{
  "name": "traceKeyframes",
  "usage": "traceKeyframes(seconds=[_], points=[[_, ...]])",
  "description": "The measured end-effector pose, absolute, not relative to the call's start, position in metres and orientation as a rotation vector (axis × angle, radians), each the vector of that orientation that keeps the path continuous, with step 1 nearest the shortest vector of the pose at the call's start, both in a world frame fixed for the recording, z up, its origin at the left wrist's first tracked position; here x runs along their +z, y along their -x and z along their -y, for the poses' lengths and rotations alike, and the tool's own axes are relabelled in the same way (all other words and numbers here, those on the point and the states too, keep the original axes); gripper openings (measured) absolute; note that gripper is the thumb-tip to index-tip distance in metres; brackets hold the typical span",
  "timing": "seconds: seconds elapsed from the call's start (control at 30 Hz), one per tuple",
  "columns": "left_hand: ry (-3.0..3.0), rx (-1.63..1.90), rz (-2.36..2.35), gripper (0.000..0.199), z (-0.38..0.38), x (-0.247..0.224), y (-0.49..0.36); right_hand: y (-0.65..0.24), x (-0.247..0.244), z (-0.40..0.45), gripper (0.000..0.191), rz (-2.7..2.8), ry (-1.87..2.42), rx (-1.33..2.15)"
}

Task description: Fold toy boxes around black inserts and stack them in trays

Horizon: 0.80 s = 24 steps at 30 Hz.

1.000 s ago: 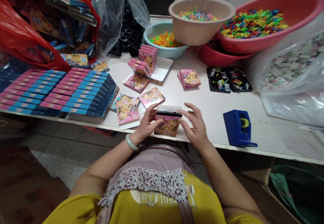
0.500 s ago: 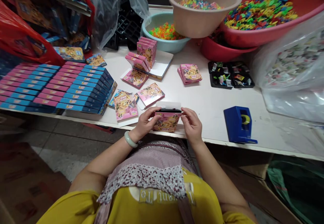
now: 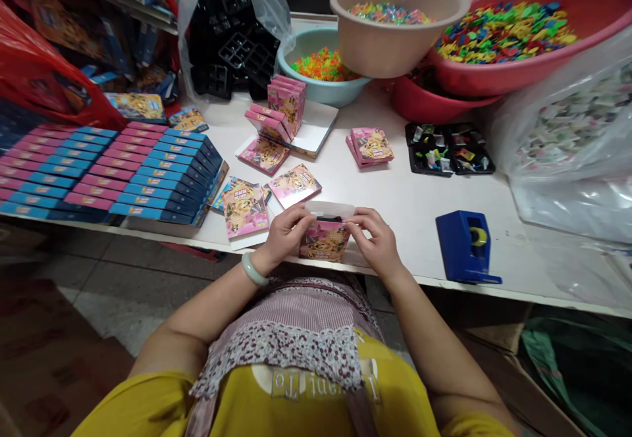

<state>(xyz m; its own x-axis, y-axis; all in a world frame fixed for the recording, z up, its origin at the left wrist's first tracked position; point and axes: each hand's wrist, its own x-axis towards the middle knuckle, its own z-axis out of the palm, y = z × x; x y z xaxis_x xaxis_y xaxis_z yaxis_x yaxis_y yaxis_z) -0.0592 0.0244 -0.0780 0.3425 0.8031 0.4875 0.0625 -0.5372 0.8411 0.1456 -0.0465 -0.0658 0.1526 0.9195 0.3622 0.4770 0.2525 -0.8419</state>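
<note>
Two hands [image 3: 285, 234], one held box [image 3: 324, 243]; one tape dispenser [image 3: 457, 249], four basins [image 3: 378, 52], two filled black trays [image 3: 430, 172], one bangle [image 3: 253, 270]

The nearest box [image 3: 323, 245] is pink with a golden print, the right-hand tape dispenser [image 3: 453, 246] deep blue, the far bowl [image 3: 395, 52] beige, the left box rows [image 3: 148, 172] banded pink and blue.

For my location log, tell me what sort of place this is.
Probably a packing workshop: rows of pink and blue boxes, a beige basin of small pieces, and a tape dispenser.
</note>
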Motion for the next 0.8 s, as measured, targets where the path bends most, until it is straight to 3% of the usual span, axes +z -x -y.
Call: traceKeyframes(seconds=[0.1,0.27,0.5,0.67,0.8], points=[[-1.723,1.205,-0.727,0.020,-0.026,-0.073,0.058,-0.146,-0.065,0.044,0.021,1.340,1.335,0.673],[-1.969,1.141,-0.441,0.013,-0.027,-0.066,0.067,-0.150,-0.053,0.050,0.010,1.599,1.261,0.644],[-1.868,1.096,-0.672,0.010,-0.024,-0.053,0.057,-0.139,-0.042,0.048,0.008,1.439,1.363,0.740],[-1.950,1.054,-0.477,0.009,-0.031,-0.057,0.072,-0.138,-0.036,0.053,0.009,1.495,1.283,0.815],[-2.129,0.997,-0.307,0.028,-0.036,-0.062,0.094,-0.139,-0.041,0.065,0.017,1.698,1.211,0.653]])
